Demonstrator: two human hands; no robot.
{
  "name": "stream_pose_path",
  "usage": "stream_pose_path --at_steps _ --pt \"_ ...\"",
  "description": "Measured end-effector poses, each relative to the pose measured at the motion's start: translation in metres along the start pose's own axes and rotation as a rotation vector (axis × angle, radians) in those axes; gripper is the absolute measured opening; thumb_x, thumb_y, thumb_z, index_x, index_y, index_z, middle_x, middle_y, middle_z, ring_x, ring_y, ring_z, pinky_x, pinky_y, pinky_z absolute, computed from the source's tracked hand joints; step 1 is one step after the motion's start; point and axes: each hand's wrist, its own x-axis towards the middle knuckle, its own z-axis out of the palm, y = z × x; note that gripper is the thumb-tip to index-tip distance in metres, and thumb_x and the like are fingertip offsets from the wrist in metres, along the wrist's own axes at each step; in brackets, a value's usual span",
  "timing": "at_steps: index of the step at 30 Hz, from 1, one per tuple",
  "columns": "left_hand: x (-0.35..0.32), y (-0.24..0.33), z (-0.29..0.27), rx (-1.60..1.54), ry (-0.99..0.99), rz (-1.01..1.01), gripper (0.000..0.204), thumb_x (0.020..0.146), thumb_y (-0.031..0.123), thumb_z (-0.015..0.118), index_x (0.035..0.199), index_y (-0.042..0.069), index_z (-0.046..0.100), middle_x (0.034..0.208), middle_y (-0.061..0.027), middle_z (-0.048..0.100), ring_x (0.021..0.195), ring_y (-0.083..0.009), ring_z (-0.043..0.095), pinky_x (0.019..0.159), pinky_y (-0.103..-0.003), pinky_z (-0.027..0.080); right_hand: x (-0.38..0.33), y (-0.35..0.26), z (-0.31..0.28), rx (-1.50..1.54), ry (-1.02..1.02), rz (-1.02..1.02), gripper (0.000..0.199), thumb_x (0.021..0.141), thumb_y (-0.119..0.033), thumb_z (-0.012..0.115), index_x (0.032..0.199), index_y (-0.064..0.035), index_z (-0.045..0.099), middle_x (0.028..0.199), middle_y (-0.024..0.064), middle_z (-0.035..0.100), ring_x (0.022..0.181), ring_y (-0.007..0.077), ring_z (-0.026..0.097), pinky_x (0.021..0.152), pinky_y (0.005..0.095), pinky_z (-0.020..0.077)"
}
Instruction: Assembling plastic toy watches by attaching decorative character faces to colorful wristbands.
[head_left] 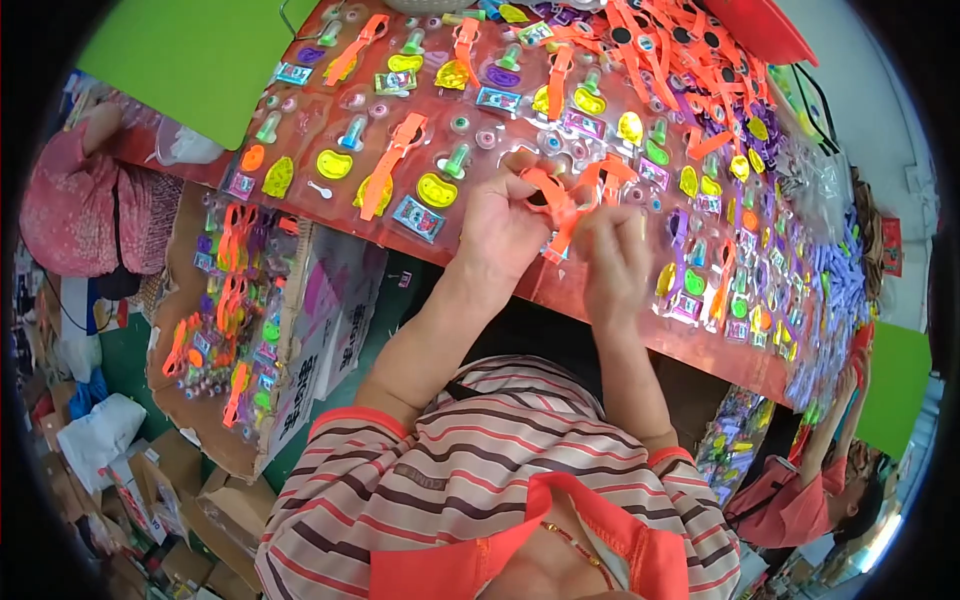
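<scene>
In front of me, above the near edge of the table, my left hand (500,225) pinches an orange toy watch (560,212) between thumb and fingers. The watch has a dark round face, partly covered by my fingertips. My right hand (618,262), somewhat blurred, has its fingers curled in at the watch's strap. Just behind lies a second orange strap (608,175). Clear plastic blister trays under and around my hands carry yellow oval toys (436,190), green tubes (456,160), eyeball-like balls (486,138) and small wrapped packets (418,218).
A pile of orange toy watches (660,45) lies at the far right beside a red basin (765,25). Purple pieces (830,290) heap at the right edge. A cardboard box (165,330) of filled trays stands lower left. Other people work at left (95,210) and right (800,495).
</scene>
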Motion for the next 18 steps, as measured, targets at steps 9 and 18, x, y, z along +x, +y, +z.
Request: stream_pose_path --at_steps 9,18 --pt "-0.03 0.051 0.016 0.568 -0.28 -0.117 0.076 0.066 -0.006 0.044 0.139 0.008 0.03 0.112 -0.0144 0.053 0.097 -0.0216 0.056 0.077 -0.03 0.049 0.027 -0.054 0.033 -0.717 -0.464 -0.262 0.038 0.077 -0.015 0.064 0.112 -0.0003 0.057 0.108 0.0128 0.056 0.096 0.0264 0.053 0.083 0.0351 0.0411" --pt "-0.079 0.154 0.012 1.394 -0.115 0.435 0.081 0.073 -0.002 0.049 0.147 0.007 0.017 0.148 -0.0177 0.024 0.138 -0.0257 0.026 0.108 -0.036 0.028 0.113 -0.005 0.156 -0.413 -0.588 -0.085 0.022 0.085 -0.014 0.06 0.101 0.001 0.062 0.088 0.0124 0.062 0.073 0.0204 0.058 0.064 0.0329 0.0454"
